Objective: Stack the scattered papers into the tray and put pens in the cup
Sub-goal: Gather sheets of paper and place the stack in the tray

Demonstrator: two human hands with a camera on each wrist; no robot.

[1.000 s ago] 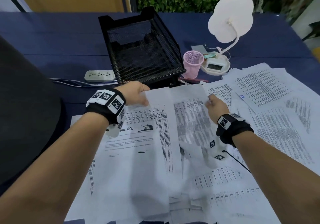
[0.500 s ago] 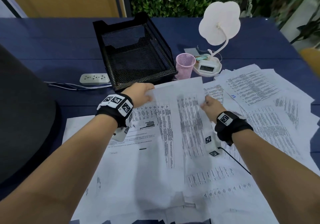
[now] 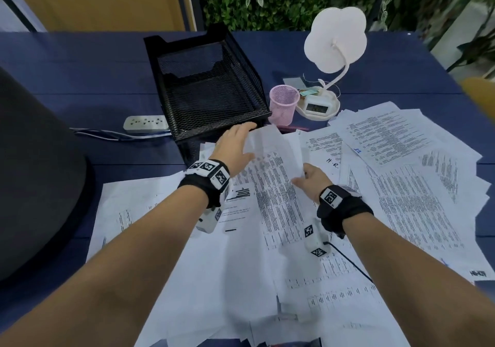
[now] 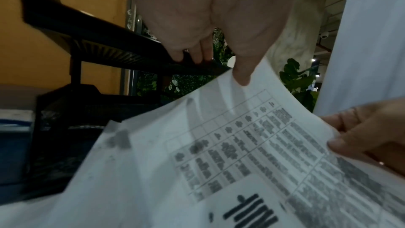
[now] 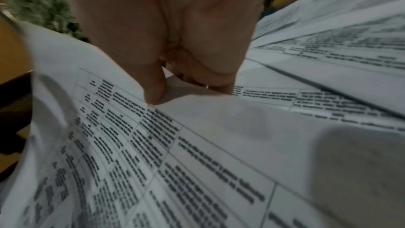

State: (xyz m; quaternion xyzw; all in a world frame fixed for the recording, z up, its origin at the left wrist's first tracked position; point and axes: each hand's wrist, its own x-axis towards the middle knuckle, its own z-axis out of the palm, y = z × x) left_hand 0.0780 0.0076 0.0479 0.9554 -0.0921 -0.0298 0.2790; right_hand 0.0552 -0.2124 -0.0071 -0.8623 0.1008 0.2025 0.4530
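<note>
The black mesh tray [image 3: 203, 89] stands at the back centre with a pink mesh cup [image 3: 284, 104] to its right. A reddish pen [image 3: 293, 128] lies by the cup's base. Printed papers [image 3: 401, 175] are scattered over the near and right side of the table. My left hand [image 3: 237, 143] pinches the far left corner of one printed sheet [image 3: 270, 167], right at the tray's front edge. My right hand [image 3: 310, 177] pinches the same sheet's right edge. In the left wrist view the thumb [image 4: 241, 74] lies on the sheet [image 4: 241, 145]. The right wrist view has the thumb [image 5: 153, 91] on top of it.
A white power strip [image 3: 146, 123] with cables lies left of the tray. A white flower-shaped lamp with a clock base [image 3: 320, 105] stands behind the cup. A dark rounded chair back [image 3: 34, 175] fills the left. The blue table [image 3: 80, 78] runs back to a plant wall.
Both hands have carried the held sheet forward. The left hand now reaches the tray's front edge, and the sheet's far edge has risen off the pile.
</note>
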